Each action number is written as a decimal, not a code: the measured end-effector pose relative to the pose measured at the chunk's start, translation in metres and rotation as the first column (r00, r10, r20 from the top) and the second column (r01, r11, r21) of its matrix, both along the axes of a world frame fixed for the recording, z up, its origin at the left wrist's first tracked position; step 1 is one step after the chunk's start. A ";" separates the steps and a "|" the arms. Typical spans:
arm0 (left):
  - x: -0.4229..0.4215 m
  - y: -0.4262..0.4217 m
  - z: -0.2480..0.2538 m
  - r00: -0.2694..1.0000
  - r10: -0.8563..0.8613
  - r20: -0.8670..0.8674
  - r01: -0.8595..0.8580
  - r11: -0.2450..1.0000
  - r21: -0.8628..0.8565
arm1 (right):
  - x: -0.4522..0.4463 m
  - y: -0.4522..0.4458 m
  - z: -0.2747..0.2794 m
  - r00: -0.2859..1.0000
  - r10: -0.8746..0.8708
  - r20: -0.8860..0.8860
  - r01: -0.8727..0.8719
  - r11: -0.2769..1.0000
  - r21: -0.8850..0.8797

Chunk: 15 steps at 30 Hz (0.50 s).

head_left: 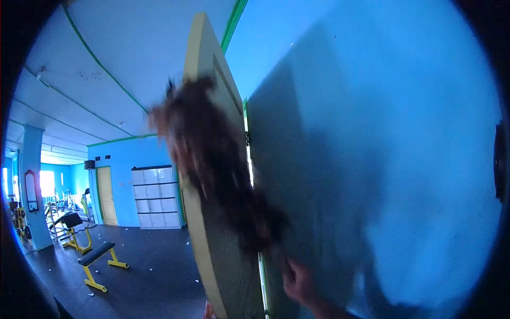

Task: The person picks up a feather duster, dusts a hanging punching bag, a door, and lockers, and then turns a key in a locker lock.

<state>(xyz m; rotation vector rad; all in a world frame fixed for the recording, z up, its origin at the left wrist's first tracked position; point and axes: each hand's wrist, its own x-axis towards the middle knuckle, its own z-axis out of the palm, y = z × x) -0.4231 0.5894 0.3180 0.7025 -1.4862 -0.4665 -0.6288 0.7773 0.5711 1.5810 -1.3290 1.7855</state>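
My right hand [300,282], low and right of centre, is closed round the handle end of a dark brown feather duster [212,143]. The duster slants up to the left, blurred by motion, across the face and edge of a cream door [234,276]. Its fluffy top overlaps the door's upper front edge. A small piece of my left hand [209,310] shows at the bottom of the frame beside the door's edge; its fingers are too cut off to make out.
A blue wall [425,159] with shadows rises on the right, behind the door's hinges. At left are a black and yellow bench [96,253], gym machines, a pillar with a mirror [32,189], white lockers [156,196] and white scraps on the dark floor [154,266].
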 end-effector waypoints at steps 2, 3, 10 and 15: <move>0.010 -0.004 0.017 0.992 0.123 0.006 -0.122 0.987 -0.102 | 0.006 -0.025 0.107 0.996 0.092 -0.013 -0.093 0.995 -0.028; 0.016 -0.006 0.025 0.982 0.187 0.004 -0.184 0.972 -0.149 | 0.016 -0.031 0.154 0.997 0.076 -0.013 -0.076 0.997 -0.034; 0.045 0.005 0.092 0.854 0.517 -0.060 -0.511 0.812 -0.282 | 0.016 -0.169 0.313 0.979 0.190 0.081 -0.195 0.979 0.062; 0.063 0.023 0.167 0.747 0.658 -0.097 -0.654 0.700 -0.287 | -0.035 -0.264 0.302 0.651 0.401 0.644 -0.595 0.797 0.105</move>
